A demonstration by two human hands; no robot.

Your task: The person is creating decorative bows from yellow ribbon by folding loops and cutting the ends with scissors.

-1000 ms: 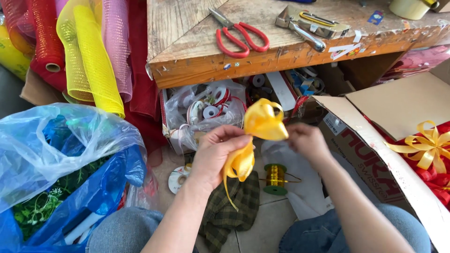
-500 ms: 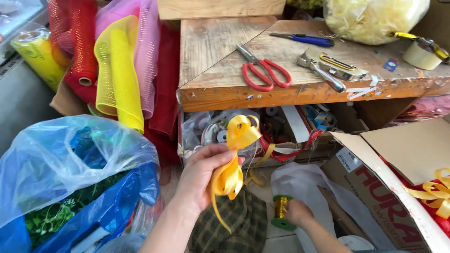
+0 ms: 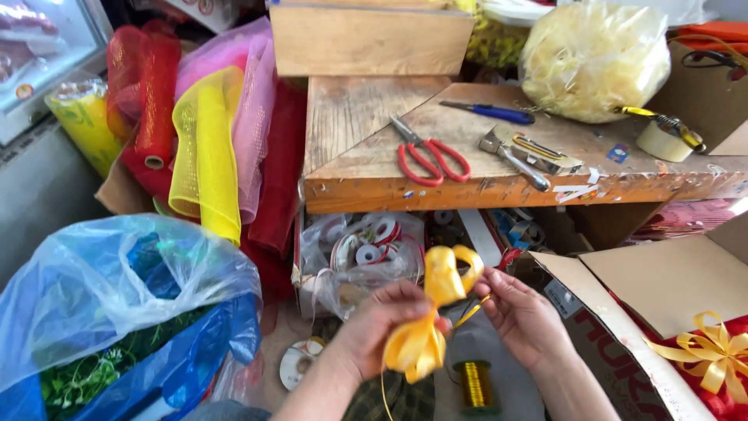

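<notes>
My left hand (image 3: pixel 379 327) pinches the middle of a folded yellow ribbon bow (image 3: pixel 432 316), loops above and below the fingers. My right hand (image 3: pixel 523 316) is just right of the bow, fingertips holding a thin gold wire (image 3: pixel 469 312) that runs toward the bow's waist. A spool of gold wire (image 3: pixel 475 384) stands on the floor below my hands.
A low wooden table (image 3: pixel 366 168) carries red scissors (image 3: pixel 427 156), a staple gun (image 3: pixel 530 152), a blue knife (image 3: pixel 491 112), a tape roll (image 3: pixel 661 139) and a bag of yellow shreds (image 3: pixel 594 58). Mesh rolls (image 3: pixel 202 148) lean at left. A blue plastic bag (image 3: pixel 117 304) and a cardboard box (image 3: pixel 662 304) with finished bows flank me.
My right hand came up from the gold wire spool on the floor to the bow, bringing a strand of wire. The view tilted up, showing more of the table.
</notes>
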